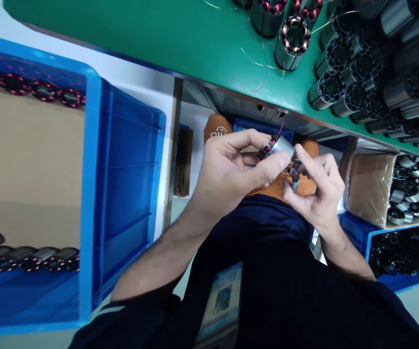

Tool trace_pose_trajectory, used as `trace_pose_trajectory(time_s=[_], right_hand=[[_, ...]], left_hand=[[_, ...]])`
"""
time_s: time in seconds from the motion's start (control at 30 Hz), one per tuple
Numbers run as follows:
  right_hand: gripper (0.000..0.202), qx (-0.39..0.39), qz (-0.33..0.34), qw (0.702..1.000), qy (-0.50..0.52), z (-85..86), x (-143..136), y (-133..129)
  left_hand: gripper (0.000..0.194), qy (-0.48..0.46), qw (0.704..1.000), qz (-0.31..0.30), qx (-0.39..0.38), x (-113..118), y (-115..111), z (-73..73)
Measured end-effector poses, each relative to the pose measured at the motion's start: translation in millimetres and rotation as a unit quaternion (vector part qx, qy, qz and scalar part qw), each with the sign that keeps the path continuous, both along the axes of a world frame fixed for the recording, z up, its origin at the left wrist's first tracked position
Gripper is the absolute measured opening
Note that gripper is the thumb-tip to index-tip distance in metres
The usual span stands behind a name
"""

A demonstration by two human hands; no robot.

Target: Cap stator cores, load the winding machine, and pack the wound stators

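My left hand [231, 169] is wrapped round a motor stator [282, 148], a silvery cylinder with black insulation and red wire at its end. The stator lies tilted above my lap, and a red wire end sticks up from it. My right hand [316, 184] is at the stator's other end, thumb and index finger bent around it. Between them shows a small dark piece with a light blue tip [295, 185]; its kind I cannot make out. Whether the right fingers press on that piece or on the stator is partly hidden.
Above my hands runs a green bench top [140, 39] bearing a copper-wound stator [292, 41], loose wire bits and many bare stator cores [354, 97]. On the left a blue crate [89, 194] holds wound stators along cardboard. At right stand a carton [369, 189] of cores and a blue bin [371, 247] of black parts.
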State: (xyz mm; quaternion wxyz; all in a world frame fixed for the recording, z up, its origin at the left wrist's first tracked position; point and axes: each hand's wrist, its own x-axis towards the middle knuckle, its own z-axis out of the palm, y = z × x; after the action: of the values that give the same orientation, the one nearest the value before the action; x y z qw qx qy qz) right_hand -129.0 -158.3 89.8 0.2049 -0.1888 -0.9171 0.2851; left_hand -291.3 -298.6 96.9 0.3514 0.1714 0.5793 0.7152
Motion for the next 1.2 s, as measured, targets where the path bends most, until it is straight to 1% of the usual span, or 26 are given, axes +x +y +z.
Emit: trace_pose_trajectory(time_s=[0.07,0.2,0.27,0.37,0.43,0.5,0.53,0.57,0.6,0.63,0.7,0.73,0.8,0.83,0.87,0.9,0.93,1.0,1.03,1.1,1.17,1.2], right_hand=[[0.046,-0.012,0.002,1.0,0.0,-0.2,1.1,0.7],[0.049,-0.061,0.017,0.998,0.014,-2.0,4.4,2.1],[0.049,-0.067,0.019,0.997,0.018,-3.3,5.2,3.6],[0.047,-0.07,0.026,0.997,0.0,-6.3,4.1,8.2],[0.049,-0.106,0.042,0.993,-0.032,-9.4,2.7,13.2],[0.054,-0.149,0.053,0.984,-0.078,-13.5,2.6,19.7],[0.058,-0.164,0.056,0.979,-0.106,-16.2,3.4,23.6],[0.063,-0.169,0.057,0.975,-0.132,-19.4,5.2,27.9],[0.068,-0.168,0.056,0.972,-0.155,-23.1,7.9,32.7],[0.072,-0.162,0.054,0.969,-0.176,-27.4,11.7,38.0],[0.076,-0.148,0.046,0.965,-0.212,-37.8,22.0,49.3],[0.076,-0.142,0.039,0.962,-0.231,-43.7,28.0,55.1],[0.078,-0.132,0.031,0.953,-0.27,-56.3,39.7,66.3],[0.08,-0.127,0.031,0.949,-0.287,-62.5,44.5,71.3],[0.081,-0.121,0.032,0.946,-0.3,-68.5,48.2,75.7],[0.082,-0.116,0.036,0.943,-0.31,-73.8,50.4,79.4],[0.082,-0.113,0.041,0.941,-0.317,-78.3,51.2,82.3],[0.082,-0.109,0.056,0.937,-0.327,-84.2,48.8,85.6],[0.082,-0.106,0.064,0.936,-0.33,-85.5,46.2,86.2],[0.082,-0.099,0.076,0.935,-0.331,-85.3,39.6,85.8],[0.08,-0.089,0.077,0.938,-0.327,-82.8,32.8,84.4],[0.079,-0.086,0.076,0.939,-0.324,-81.3,29.6,83.7]], left_hand=[[0.033,-0.006,1.0,-0.001,0.001,0.5,1.2,1.8],[0.035,-0.017,1.0,-0.007,0.009,0.3,2.2,5.6],[0.033,-0.02,1.0,-0.009,0.012,1.1,3.4,4.9],[0.034,-0.016,1.0,0.004,0.01,6.0,9.0,-3.7],[0.04,-0.01,0.999,0.033,0.003,8.7,12.5,-14.3],[0.044,-0.002,0.998,0.07,-0.004,4.9,8.7,-26.7],[0.046,0.007,0.996,0.089,-0.008,-1.1,1.4,-32.7],[0.048,0.023,0.994,0.109,-0.013,-10.2,-10.5,-37.7],[0.049,0.047,0.99,0.128,-0.021,-22.2,-27.5,-41.3],[0.051,0.08,0.985,0.148,-0.033,-36.5,-49.2,-43.0],[0.053,0.18,0.964,0.183,-0.067,-68.7,-102.5,-40.7],[0.051,0.245,0.944,0.201,-0.091,-84.7,-130.9,-37.3],[0.042,0.375,0.88,0.239,-0.17,-112.1,-182.7,-30.7],[0.037,0.42,0.845,0.247,-0.219,-122.8,-203.3,-29.4],[0.032,0.447,0.818,0.246,-0.266,-131.2,-219.2,-30.5],[0.028,0.456,0.802,0.233,-0.309,-137.8,-230.2,-34.3],[0.025,0.449,0.798,0.208,-0.343,-143.0,-236.6,-41.0],[0.021,0.416,0.811,0.147,-0.385,-150.7,-237.9,-61.0],[0.018,0.397,0.818,0.121,-0.4,-153.7,-234.5,-72.9],[0.014,0.373,0.828,0.087,-0.41,-158.4,-223.2,-96.4],[0.013,0.362,0.838,0.071,-0.402,-161.0,-209.6,-115.5],[0.014,0.357,0.843,0.066,-0.397,-161.3,-202.6,-122.8]])
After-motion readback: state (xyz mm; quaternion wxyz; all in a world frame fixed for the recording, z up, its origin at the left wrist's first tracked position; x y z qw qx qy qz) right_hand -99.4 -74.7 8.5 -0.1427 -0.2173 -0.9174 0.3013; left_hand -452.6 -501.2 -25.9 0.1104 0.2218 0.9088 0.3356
